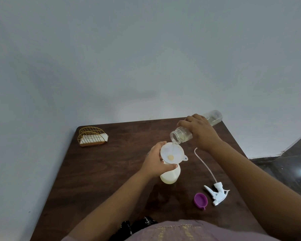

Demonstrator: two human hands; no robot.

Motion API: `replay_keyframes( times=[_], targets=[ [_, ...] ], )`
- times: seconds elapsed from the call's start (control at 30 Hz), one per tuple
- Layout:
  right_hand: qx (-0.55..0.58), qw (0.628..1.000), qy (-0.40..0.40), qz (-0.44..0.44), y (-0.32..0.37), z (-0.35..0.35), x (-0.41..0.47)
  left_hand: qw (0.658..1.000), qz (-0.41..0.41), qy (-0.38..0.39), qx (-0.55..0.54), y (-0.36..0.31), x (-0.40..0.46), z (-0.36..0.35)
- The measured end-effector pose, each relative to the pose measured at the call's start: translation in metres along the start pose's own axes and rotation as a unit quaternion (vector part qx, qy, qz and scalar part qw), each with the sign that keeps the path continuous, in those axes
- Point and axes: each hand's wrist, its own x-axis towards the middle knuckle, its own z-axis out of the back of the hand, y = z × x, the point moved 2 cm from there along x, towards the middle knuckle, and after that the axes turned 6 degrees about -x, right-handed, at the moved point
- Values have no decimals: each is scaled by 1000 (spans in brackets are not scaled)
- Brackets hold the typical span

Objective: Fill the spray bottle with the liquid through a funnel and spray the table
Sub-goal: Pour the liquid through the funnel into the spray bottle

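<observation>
Clear bottle (pixel 196 126) tipped over white funnel (pixel 172 153)

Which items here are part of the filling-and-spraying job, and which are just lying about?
In use: left hand, funnel, spray bottle, right hand, clear bottle, trigger sprayer head, table.
Lying about: purple cap, wire napkin holder.

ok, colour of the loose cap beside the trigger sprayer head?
Purple cap, lying on the table; shows in the head view.
</observation>
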Motion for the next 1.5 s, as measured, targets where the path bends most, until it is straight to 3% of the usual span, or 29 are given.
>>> replay_keyframes(
  times=[1.5],
  targets=[
    [3,1000,-3,3,0,5,-1,1000,-5,10,17,-2,0,2]
  ],
)
